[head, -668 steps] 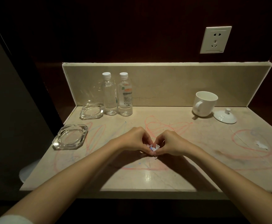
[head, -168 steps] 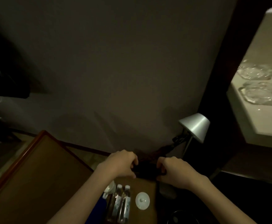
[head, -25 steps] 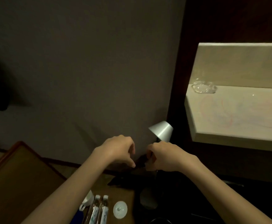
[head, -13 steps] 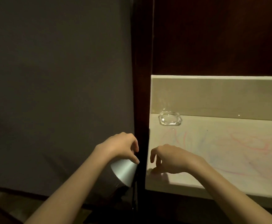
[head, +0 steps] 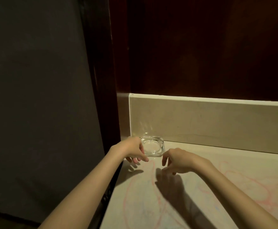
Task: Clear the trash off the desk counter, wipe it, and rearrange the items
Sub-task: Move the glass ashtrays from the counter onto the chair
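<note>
A clear glass ashtray [head: 153, 146] sits in the back left corner of the beige counter [head: 192, 195], against the backsplash. My left hand [head: 133, 151] hovers just left of and in front of the ashtray, fingers loosely spread downward, holding nothing. My right hand [head: 176, 160] hovers over the counter to the ashtray's front right, fingers relaxed and pointing down, also empty. Pink and faint blue crayon scribbles [head: 141, 195] cover the counter surface.
A beige backsplash [head: 209, 123] runs along the counter's back. A dark wooden post [head: 108, 96] stands at the counter's left edge, with a grey wall [head: 36, 96] beyond it. Dark wood panelling rises above the backsplash.
The view has swung right and up from the lower table to the counter. Both hands have moved forward over the counter toward the ashtray; the lamp is out of view.
</note>
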Demonstrator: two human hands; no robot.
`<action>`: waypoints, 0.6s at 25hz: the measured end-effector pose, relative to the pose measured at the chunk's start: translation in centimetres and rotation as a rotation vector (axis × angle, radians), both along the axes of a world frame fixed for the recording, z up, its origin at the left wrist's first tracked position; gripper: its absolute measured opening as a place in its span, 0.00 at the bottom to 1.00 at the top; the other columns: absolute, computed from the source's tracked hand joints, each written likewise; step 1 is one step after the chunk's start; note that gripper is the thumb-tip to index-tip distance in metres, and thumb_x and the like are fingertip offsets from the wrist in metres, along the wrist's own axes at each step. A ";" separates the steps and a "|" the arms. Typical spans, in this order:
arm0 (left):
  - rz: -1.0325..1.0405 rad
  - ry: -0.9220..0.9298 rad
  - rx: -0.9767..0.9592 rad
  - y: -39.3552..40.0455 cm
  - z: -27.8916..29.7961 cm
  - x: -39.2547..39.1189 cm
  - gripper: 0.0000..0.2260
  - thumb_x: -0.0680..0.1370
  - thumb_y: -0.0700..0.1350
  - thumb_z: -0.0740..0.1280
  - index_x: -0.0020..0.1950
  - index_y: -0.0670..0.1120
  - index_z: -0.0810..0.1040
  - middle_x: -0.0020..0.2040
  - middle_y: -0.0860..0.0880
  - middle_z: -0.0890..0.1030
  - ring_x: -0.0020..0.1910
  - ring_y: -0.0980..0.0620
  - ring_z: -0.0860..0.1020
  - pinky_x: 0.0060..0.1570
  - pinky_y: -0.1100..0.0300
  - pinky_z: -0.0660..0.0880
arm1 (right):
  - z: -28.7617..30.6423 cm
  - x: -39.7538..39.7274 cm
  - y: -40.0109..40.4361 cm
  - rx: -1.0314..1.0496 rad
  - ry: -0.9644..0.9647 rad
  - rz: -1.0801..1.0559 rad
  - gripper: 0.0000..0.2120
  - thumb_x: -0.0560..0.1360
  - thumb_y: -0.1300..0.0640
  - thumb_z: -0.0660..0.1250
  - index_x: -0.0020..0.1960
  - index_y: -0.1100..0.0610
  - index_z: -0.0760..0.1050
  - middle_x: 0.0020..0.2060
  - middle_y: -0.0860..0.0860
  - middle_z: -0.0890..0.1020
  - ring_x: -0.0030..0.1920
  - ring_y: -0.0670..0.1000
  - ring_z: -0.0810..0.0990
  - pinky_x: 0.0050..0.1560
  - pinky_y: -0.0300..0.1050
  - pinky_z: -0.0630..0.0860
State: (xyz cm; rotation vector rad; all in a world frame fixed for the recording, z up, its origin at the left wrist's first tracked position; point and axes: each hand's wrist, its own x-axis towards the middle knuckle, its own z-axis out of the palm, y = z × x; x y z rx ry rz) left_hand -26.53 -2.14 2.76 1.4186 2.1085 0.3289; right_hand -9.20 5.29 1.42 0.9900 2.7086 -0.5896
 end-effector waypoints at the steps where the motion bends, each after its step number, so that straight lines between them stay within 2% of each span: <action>1: 0.050 -0.004 0.006 1.2 -0.1 -0.3 0.13 0.72 0.47 0.76 0.49 0.39 0.81 0.38 0.47 0.83 0.34 0.53 0.82 0.33 0.63 0.79 | -0.1 -0.2 1.3 -0.018 0.015 -0.010 0.14 0.73 0.50 0.69 0.53 0.58 0.78 0.42 0.52 0.86 0.41 0.49 0.84 0.46 0.43 0.78; 3: 0.145 0.057 0.023 3.6 0.0 -0.9 0.16 0.72 0.49 0.75 0.49 0.37 0.80 0.40 0.44 0.84 0.37 0.48 0.84 0.39 0.57 0.82 | -0.3 -0.7 3.9 -0.090 0.043 -0.052 0.15 0.74 0.48 0.67 0.51 0.60 0.79 0.36 0.50 0.84 0.35 0.48 0.82 0.39 0.42 0.77; 4: 0.170 0.151 0.029 4.8 -0.2 -1.1 0.18 0.73 0.51 0.74 0.50 0.37 0.79 0.44 0.42 0.84 0.42 0.45 0.84 0.44 0.55 0.82 | -0.5 -1.2 5.1 -0.129 0.060 -0.087 0.15 0.75 0.47 0.66 0.50 0.60 0.78 0.34 0.49 0.82 0.33 0.47 0.81 0.36 0.41 0.77; 7: 0.198 0.418 0.020 7.5 -1.4 -1.1 0.23 0.74 0.57 0.70 0.57 0.39 0.76 0.55 0.42 0.80 0.56 0.42 0.79 0.50 0.55 0.75 | -2.0 -2.8 8.5 -0.169 0.141 -0.204 0.18 0.77 0.44 0.63 0.46 0.61 0.76 0.37 0.54 0.82 0.36 0.53 0.81 0.36 0.44 0.78; 9: 0.221 0.432 -0.012 8.6 -2.8 -1.1 0.21 0.74 0.54 0.70 0.58 0.40 0.76 0.57 0.42 0.79 0.58 0.42 0.77 0.50 0.56 0.74 | -3.3 -3.8 10.0 -0.171 0.186 -0.254 0.23 0.77 0.44 0.63 0.43 0.65 0.79 0.37 0.56 0.83 0.35 0.55 0.81 0.38 0.44 0.76; 12: 0.262 0.393 0.015 9.3 -4.5 -1.7 0.14 0.75 0.49 0.69 0.54 0.40 0.77 0.55 0.42 0.80 0.56 0.41 0.77 0.48 0.55 0.74 | -5.4 -4.8 11.4 -0.219 0.262 -0.315 0.22 0.77 0.48 0.64 0.36 0.65 0.80 0.20 0.49 0.79 0.20 0.46 0.76 0.36 0.41 0.77; 13: 0.273 0.360 0.030 9.4 -5.0 -2.1 0.13 0.75 0.49 0.68 0.52 0.40 0.77 0.54 0.41 0.80 0.55 0.41 0.78 0.47 0.55 0.74 | -5.8 -5.1 11.7 -0.204 0.292 -0.341 0.20 0.76 0.49 0.66 0.35 0.65 0.80 0.18 0.49 0.77 0.18 0.44 0.74 0.36 0.42 0.78; 15: 0.303 0.267 0.069 9.4 -5.7 -2.9 0.13 0.76 0.49 0.69 0.49 0.38 0.78 0.51 0.41 0.81 0.53 0.41 0.79 0.46 0.54 0.75 | -6.3 -5.6 11.7 -0.176 0.343 -0.383 0.18 0.75 0.51 0.68 0.36 0.66 0.79 0.22 0.53 0.79 0.21 0.47 0.74 0.36 0.44 0.77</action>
